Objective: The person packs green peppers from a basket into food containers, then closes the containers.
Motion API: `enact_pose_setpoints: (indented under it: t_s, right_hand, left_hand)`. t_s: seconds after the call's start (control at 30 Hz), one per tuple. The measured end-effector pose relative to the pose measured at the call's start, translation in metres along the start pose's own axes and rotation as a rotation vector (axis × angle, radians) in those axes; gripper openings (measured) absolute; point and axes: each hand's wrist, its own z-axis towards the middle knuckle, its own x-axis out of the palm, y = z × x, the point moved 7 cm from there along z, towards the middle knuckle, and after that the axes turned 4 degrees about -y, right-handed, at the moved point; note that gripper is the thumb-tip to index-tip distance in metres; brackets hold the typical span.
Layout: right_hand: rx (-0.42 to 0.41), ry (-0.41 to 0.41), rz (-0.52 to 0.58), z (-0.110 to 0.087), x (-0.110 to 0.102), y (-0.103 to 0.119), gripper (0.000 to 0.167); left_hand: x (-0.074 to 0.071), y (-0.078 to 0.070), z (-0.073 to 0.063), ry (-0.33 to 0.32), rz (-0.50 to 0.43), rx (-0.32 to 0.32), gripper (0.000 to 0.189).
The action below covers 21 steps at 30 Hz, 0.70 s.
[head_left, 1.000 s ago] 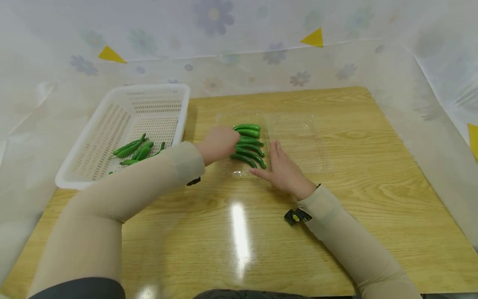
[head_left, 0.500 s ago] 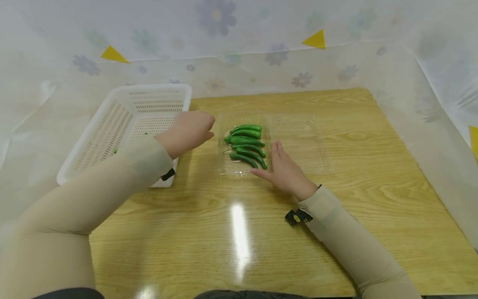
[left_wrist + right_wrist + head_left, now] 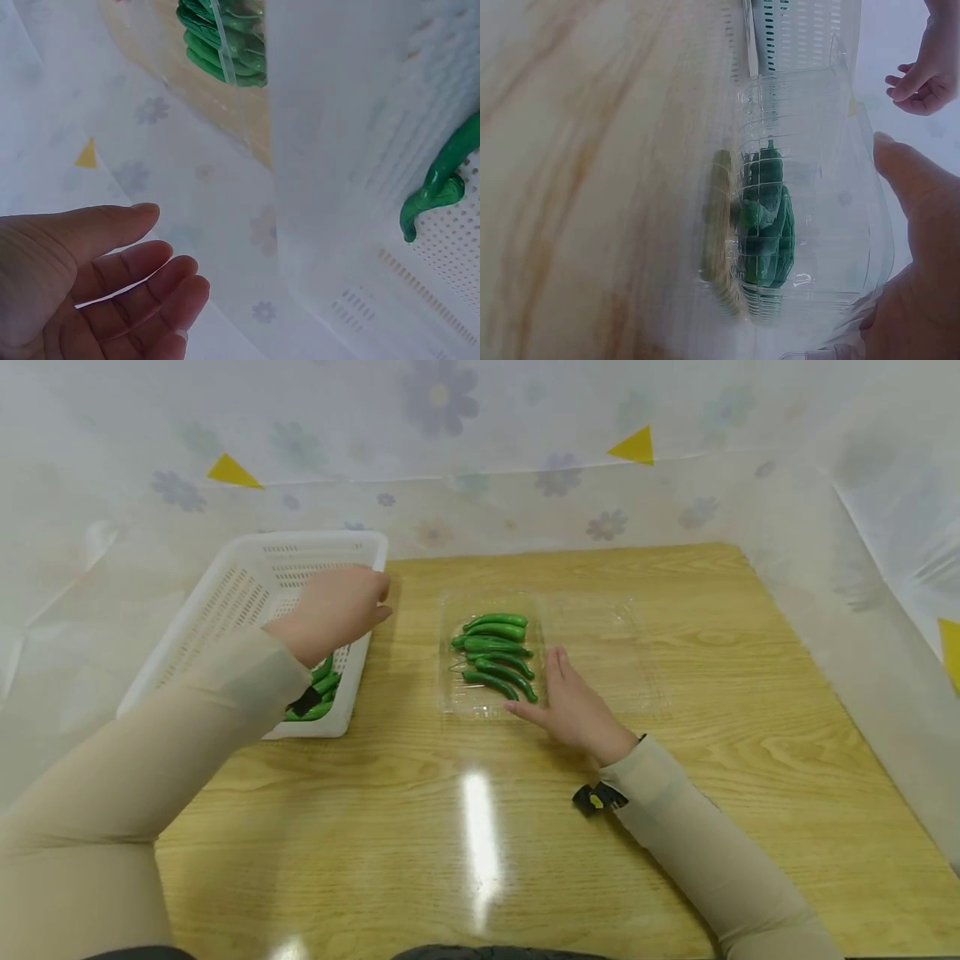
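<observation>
Your left hand hangs loosely curled, empty; right hand spread against the clear tray. Green peppers, inside it mid-frame, probably light, firm, slick: pinch mid-body. Tray likely flexes.

Table; floral sheeting, perhaps plastic; yellow triangles.

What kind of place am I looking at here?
Probably a small screened-off work space, though I can't be sure. Flower-patterned sheeting lines the back and sides of a wood-grain table, where green peppers lie in a clear plastic box and a white basket.
</observation>
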Motion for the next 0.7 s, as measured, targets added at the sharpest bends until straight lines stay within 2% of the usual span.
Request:
enact_pose_setpoints:
  t_s: [0.2,0.43,0.6,0.7]
  right_hand:
    - [0.005,0.003,-0.001,-0.001,-0.001,0.000,0.108]
    - [0.011,0.007,0.002,0.000,0.000,0.000,0.108]
    - [0.014,0.008,-0.001,-0.001,0.001,-0.001,0.109]
    - [0.012,0.005,-0.004,0.000,0.001,-0.001,0.109]
  left_hand:
    - [0.002,0.025,0.002,0.014,-0.018,-0.050,0.026]
    - [0.015,0.055,0.007,0.045,-0.011,-0.104,0.026]
    - [0.023,0.065,0.008,0.054,0.007,-0.106,0.026]
    - [0.030,0.068,0.010,0.095,0.002,-0.108,0.026]
